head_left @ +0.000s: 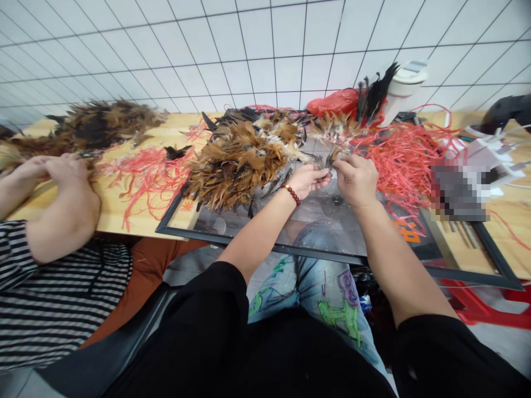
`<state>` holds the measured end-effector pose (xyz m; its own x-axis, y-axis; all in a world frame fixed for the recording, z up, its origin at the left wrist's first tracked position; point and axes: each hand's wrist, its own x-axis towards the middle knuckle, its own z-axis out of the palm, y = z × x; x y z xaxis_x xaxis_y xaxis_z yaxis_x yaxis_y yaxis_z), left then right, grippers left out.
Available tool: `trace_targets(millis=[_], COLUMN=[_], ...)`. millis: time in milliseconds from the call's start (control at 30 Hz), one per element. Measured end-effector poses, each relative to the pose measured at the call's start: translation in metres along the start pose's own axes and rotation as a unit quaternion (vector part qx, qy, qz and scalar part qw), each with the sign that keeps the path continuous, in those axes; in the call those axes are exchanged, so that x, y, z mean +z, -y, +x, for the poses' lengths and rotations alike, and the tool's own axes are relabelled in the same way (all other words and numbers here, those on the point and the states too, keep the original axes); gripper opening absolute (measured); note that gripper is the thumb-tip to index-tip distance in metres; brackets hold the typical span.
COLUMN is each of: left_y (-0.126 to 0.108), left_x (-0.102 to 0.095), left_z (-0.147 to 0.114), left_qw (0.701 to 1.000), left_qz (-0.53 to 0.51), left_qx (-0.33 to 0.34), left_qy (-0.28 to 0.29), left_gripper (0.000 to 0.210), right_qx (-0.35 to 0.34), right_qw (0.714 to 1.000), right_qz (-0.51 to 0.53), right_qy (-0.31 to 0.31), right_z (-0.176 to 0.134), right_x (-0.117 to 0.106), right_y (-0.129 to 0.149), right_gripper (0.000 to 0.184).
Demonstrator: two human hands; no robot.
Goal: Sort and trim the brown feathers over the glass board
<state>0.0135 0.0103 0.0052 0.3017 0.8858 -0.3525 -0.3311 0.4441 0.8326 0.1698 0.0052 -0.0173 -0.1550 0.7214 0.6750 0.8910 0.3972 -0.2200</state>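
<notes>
My left hand (307, 180), a red bead bracelet on its wrist, pinches a small dark feather (327, 161) above the framed glass panel (282, 229). Close beside it on the right, my right hand (357, 174) has thumb and forefinger pressed together at the same feather; its fingertips partly hide what is between them. Just left of my hands lies a big heap of brown and black feathers (240, 166). Behind them sits a smaller tuft of pale brown feathers (337, 126).
Pink plastic string (409, 160) is piled on the right, with more string (155, 177) at left. A red bag (334, 103), black feathers (375, 94) and a white cylinder (402, 88) stand by the tiled wall. A co-worker's hands (62, 168) rest near another feather heap (110, 122).
</notes>
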Motion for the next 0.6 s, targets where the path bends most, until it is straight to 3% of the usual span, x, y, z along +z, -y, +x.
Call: trace_targets(millis=[100, 200, 300, 367, 400, 600], left_y=[0.001, 0.000, -0.001, -0.001, -0.001, -0.007], left_x=[-0.001, -0.002, -0.003, -0.003, -0.004, -0.004], left_z=[0.002, 0.004, 0.005, 0.005, 0.004, 0.000], left_qw=[1.000, 0.998, 0.997, 0.998, 0.999, 0.996], left_qz=[-0.008, -0.038, -0.060, -0.054, -0.048, -0.006], left_qx=[0.016, 0.036, 0.047, 0.032, 0.018, -0.065], left_qy=[0.002, -0.021, -0.022, -0.004, 0.006, 0.056], left_gripper=[0.021, 0.021, 0.021, 0.021, 0.021, 0.016], right_qx=[0.060, 0.168, 0.279, 0.306, 0.307, 0.314], right_qw=[0.991, 0.952, 0.860, 0.785, 0.761, 0.697], right_qz=[0.107, 0.242, 0.426, 0.528, 0.557, 0.621], right_qy=[-0.052, -0.080, 0.025, 0.107, 0.130, 0.175], right_z=[0.001, 0.005, 0.008, 0.009, 0.009, 0.009], right_x=[0.004, 0.010, 0.016, 0.016, 0.016, 0.003], right_y=[-0.001, -0.005, -0.006, -0.004, -0.002, 0.004], right_gripper=[0.025, 0.035, 0.034, 0.041, 0.045, 0.059])
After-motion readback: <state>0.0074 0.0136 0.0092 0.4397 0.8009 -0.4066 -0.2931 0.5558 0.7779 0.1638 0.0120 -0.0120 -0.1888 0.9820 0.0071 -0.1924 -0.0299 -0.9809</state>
